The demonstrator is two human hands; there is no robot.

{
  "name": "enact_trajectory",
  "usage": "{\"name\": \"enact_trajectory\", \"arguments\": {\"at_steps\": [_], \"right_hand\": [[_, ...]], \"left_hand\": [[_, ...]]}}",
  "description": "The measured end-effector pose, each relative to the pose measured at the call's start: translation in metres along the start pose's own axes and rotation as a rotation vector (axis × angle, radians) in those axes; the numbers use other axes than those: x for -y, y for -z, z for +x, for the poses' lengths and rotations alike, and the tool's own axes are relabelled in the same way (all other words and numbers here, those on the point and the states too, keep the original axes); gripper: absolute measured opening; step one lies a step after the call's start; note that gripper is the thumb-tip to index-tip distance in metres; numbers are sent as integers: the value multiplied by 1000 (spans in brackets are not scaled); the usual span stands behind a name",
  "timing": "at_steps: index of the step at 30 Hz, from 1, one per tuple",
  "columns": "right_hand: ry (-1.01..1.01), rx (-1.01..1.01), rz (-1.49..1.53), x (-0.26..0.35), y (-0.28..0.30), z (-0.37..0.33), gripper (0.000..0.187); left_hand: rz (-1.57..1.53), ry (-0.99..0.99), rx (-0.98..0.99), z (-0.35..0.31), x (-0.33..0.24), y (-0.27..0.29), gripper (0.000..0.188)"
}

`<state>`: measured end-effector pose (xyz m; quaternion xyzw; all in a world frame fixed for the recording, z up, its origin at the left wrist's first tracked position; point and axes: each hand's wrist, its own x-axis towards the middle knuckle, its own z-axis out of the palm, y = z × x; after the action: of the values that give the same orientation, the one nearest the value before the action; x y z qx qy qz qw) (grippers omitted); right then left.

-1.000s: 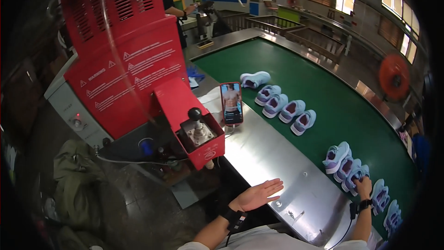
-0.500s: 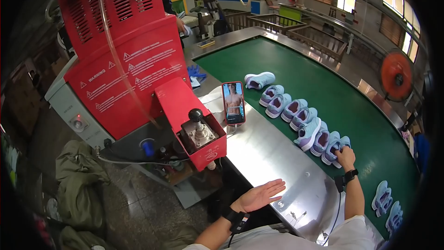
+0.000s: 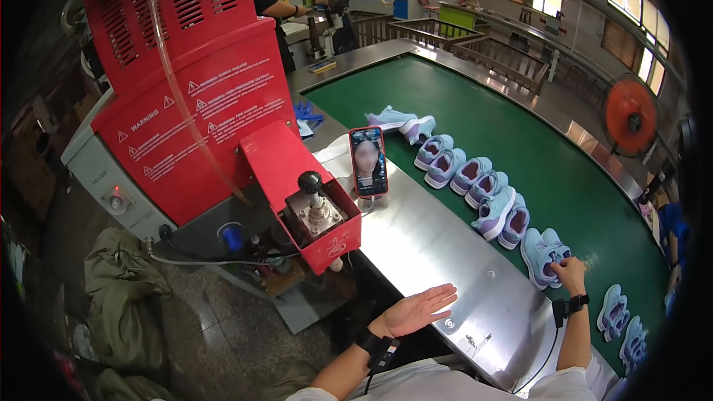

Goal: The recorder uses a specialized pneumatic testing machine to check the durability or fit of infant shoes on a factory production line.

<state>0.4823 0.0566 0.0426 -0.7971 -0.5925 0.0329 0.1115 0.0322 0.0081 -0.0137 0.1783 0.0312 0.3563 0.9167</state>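
My right hand is closed at the heel opening of a pair of light blue and lilac sneakers, which lie side by side on the green conveyor belt. A narrow gap parts this pair from a sneaker at the near end of a row of similar shoes. That row runs away to the far left along the belt. Above the steel table edge, my left hand stays palm up with straight fingers, holding nothing.
A red machine stands at the left, its red box with a black knob reaching toward the table. A phone stands on the steel edge. More sneakers lie near right. An orange fan and a person are farther off.
My right hand has drawn the pair of sneakers right and toward me, away from the row. Another shoe shows at the row's far end. My left hand has barely moved.
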Motion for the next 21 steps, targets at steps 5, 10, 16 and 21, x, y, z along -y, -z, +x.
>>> {"name": "enact_trajectory", "arguments": {"at_steps": [5,10,16,21], "right_hand": [[-27,-135,-7,-4,-19,10,27],[-64,-232,63,-21,-2,5,21],[554,-307,259,84,84,-23,14],[1357,32,283,214,107,-52,24]], "left_hand": [[20,-29,-14,-4,2,-2,62],[21,-19,-37,-8,7,-8,60],[-59,76,-142,-1,-5,-27,69],[-130,-102,25,-7,3,-52,85]]}}
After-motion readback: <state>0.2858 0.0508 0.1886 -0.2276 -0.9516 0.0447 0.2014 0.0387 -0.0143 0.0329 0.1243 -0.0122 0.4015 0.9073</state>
